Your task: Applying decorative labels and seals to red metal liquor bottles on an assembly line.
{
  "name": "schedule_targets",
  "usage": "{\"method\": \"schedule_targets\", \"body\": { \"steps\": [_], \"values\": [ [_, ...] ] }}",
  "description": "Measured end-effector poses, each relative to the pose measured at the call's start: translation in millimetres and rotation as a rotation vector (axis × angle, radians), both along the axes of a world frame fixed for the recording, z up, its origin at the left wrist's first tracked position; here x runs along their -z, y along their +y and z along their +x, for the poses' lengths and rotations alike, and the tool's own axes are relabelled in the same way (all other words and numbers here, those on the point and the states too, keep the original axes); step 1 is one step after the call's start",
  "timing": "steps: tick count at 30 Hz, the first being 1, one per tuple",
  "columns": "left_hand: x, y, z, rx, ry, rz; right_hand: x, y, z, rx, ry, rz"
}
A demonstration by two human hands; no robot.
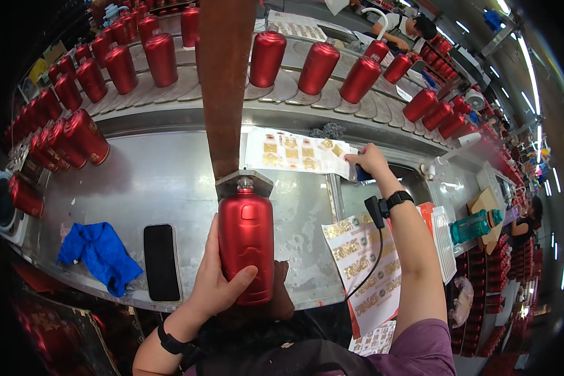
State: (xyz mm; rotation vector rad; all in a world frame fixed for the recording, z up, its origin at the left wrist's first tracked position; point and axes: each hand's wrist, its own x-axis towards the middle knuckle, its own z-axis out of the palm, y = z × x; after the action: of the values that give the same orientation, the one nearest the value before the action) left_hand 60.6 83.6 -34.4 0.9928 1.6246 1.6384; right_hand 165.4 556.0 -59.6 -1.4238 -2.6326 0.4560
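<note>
The left hand [216, 282] wraps around a matte red metal bottle [245, 241], thumb across its front at the base and fingers curled behind. The bottle stands upright at the centre of the steel worktop [163, 182], its small neck tucked under a grey metal bracket [244, 183] at the foot of a rust-brown upright bar [224, 81].

At about two o'clock from the bottle, the right hand [370, 161] is closed on a small dark object at the edge of a white sheet of gold foil stickers [294, 152]; what the object is cannot be told. A black band sits on that wrist with a thin cable trailing down.

At four o'clock lies a second glossy sticker sheet [365, 266], overhanging the table edge. At eight o'clock a black phone [161, 262] lies flat, and beyond it a crumpled blue cloth [99, 254].

From nine round to two o'clock, rows of identical rounded red bottles [138, 59] ride a curved conveyor of overlapping scale-like plates [188, 88]. A teal plastic bottle [473, 227] lies at three o'clock.
</note>
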Motion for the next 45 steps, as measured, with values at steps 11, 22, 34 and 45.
{"method": "schedule_targets", "body": {
  "steps": [11,22,34,45],
  "values": [
    [-1.7,0.4,0.6,-0.036,0.108,-0.073,54.6,39.7,11.4,0.147,0.437,-0.307],
    [-11.2,-1.9,-8.1,-0.100,0.270,-0.066,-62.7,-38.0,-16.0,-0.031,0.134,0.587],
    [6.6,-9.9,-24.6,0.017,-0.100,0.060,-218.1,-242.0,-5.7,-0.972,0.178,-0.164],
    [-26.9,-0.6,-18.6,-0.134,0.276,-0.037,-150.9,-287.7,-50.8,-0.822,0.244,-0.454]
  ]
}}
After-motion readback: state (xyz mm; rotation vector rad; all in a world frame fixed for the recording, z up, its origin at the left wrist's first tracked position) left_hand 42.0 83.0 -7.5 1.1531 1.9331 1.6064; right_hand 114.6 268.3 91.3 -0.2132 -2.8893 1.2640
